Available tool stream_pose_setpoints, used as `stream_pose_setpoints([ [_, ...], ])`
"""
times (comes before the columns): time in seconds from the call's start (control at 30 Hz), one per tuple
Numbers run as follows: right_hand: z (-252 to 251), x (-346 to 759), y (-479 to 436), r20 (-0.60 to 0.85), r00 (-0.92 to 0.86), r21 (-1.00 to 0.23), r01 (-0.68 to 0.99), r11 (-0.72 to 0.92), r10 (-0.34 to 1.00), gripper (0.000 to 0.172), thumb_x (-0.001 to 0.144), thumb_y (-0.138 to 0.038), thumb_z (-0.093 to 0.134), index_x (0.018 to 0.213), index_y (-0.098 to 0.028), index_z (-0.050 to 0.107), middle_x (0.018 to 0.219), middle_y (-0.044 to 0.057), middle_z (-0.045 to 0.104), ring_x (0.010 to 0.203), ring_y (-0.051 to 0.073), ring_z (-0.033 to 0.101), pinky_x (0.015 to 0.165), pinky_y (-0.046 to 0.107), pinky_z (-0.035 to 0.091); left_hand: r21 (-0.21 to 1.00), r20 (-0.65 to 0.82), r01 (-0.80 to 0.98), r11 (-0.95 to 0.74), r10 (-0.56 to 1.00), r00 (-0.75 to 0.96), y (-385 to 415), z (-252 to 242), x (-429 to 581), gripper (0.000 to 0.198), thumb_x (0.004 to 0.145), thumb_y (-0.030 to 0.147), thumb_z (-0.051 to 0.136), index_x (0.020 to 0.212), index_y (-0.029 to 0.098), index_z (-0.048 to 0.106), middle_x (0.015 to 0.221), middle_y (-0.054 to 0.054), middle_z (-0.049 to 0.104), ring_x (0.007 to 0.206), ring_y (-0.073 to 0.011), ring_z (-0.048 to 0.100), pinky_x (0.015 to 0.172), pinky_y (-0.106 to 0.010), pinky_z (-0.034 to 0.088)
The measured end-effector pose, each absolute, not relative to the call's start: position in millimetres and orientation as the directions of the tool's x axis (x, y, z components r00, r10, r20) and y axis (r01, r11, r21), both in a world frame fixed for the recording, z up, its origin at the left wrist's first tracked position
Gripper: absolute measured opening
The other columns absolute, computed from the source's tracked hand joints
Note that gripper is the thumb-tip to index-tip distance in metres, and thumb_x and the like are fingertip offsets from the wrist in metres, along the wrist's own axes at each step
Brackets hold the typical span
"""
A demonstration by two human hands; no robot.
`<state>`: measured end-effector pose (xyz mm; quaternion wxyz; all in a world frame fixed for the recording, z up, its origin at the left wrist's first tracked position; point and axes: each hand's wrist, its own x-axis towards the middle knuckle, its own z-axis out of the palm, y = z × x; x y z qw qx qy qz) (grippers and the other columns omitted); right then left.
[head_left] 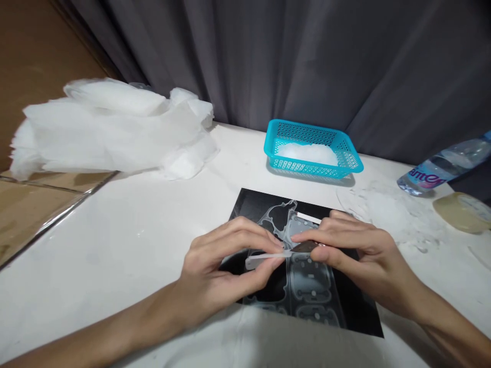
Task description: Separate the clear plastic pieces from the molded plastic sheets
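My left hand [238, 255] pinches a thin, whitish translucent plastic piece [255, 262] between thumb and fingers. My right hand [353, 253] grips a small dark blade [304, 247] whose pointed tip meets the right end of the plastic piece. Most of whatever handle the blade has is hidden in the palm. Both hands hover over a black sheet [358, 312], on which clear moulded plastic parts in frames [310, 281] lie or show. A white strip [309, 218] pokes out just beyond the right fingers.
Behind the sheet stands a turquoise basket [313, 173] with white material [309, 153] inside. White foam-like sheets [111, 133] are heaped at the left. On the right are clear scraps [387, 209], a water bottle [441, 168] and a tape roll [462, 212]. A dark curtain [245, 61] hangs behind.
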<state>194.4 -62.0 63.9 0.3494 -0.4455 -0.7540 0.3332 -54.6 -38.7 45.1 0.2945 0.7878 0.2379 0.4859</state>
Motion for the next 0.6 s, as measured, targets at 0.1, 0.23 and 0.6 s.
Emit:
stream_pose_setpoints([
  [0.1, 65.3, 193.3, -59.9, 0.114, -0.384, -0.877, 0.395, 0.275, 0.916, 0.02, 0.098, -0.04, 0.068, 0.112, -0.033, 0.082, 0.078, 0.0, 0.072, 0.075, 0.014, 0.058, 0.071, 0.028, 0.046, 0.711, 0.615, 0.085, -0.698, 0.676, 0.406, -39.1, 44.7, -54.0, 0.021, 0.083, 0.002, 0.079, 0.098, 0.017, 0.077, 0.092, -0.004, 0.08, 0.085, -0.016, 0.077, 0.077, -0.025, 0.065],
  [0.23, 62.5, 193.1, -55.4, -0.036, -0.377, -0.952, 0.295, 0.084, 0.925, 0.027, 0.099, -0.044, 0.067, 0.116, -0.03, 0.081, 0.09, 0.004, 0.077, 0.08, 0.016, 0.064, 0.071, 0.027, 0.049, 0.786, 0.541, 0.057, -0.616, 0.73, 0.418, -41.1, 40.5, -55.3, 0.024, 0.084, 0.001, 0.077, 0.101, 0.018, 0.077, 0.099, -0.005, 0.082, 0.091, -0.0193, 0.08, 0.084, -0.029, 0.067],
  [0.6, 62.8, 191.3, -56.5, -0.026, -0.431, -0.956, 0.274, 0.104, 0.902, 0.02, 0.097, -0.042, 0.07, 0.113, -0.036, 0.082, 0.078, -0.001, 0.069, 0.073, 0.012, 0.054, 0.068, 0.025, 0.042, 0.821, 0.493, 0.082, -0.565, 0.774, 0.398, -45.7, 42.5, -53.8, 0.021, 0.082, 0.001, 0.078, 0.095, 0.019, 0.075, 0.087, -0.001, 0.081, 0.076, -0.016, 0.079, 0.072, -0.022, 0.066],
])
